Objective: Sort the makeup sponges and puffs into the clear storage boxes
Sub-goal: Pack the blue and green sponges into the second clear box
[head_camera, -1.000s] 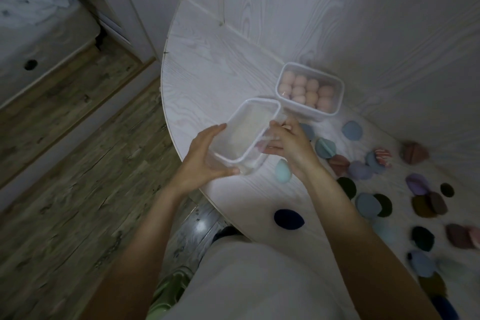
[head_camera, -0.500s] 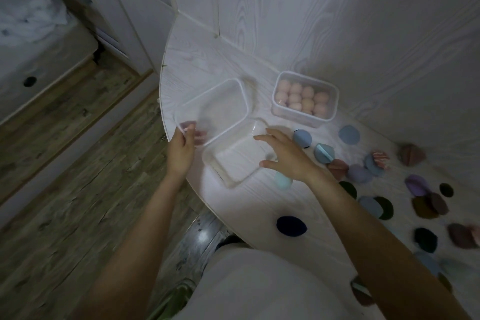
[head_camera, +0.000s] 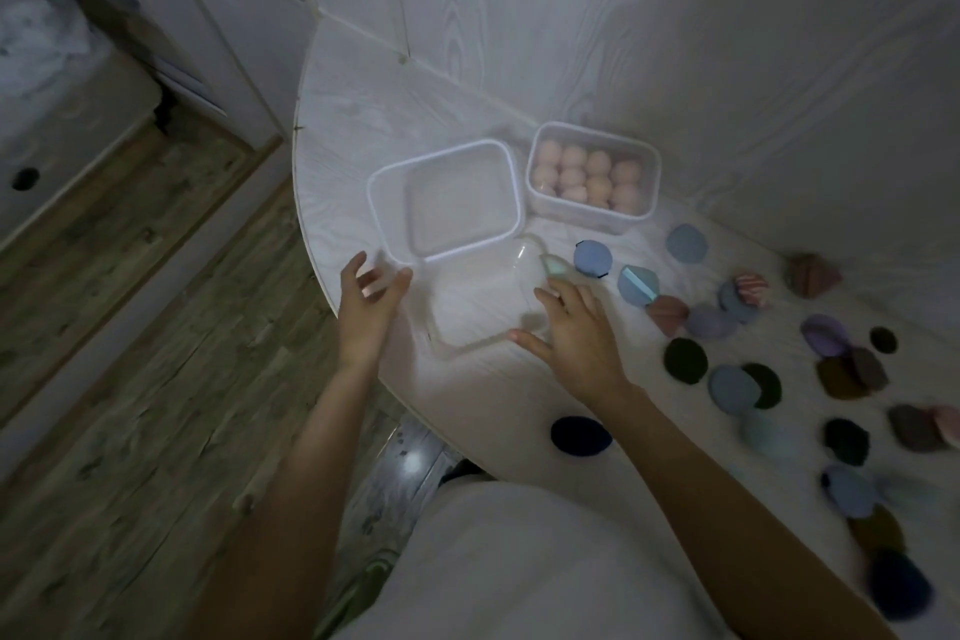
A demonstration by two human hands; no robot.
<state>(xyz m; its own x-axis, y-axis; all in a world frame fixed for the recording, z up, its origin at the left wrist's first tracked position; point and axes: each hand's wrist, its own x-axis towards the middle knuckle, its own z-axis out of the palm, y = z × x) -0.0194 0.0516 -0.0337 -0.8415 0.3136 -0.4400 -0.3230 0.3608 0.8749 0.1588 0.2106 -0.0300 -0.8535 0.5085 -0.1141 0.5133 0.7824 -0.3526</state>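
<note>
No lettering, label, brand mark or number is legible anywhere in this dim head-camera view; the clear storage boxes and the scattered puffs on the white table show only plain surfaces.
</note>
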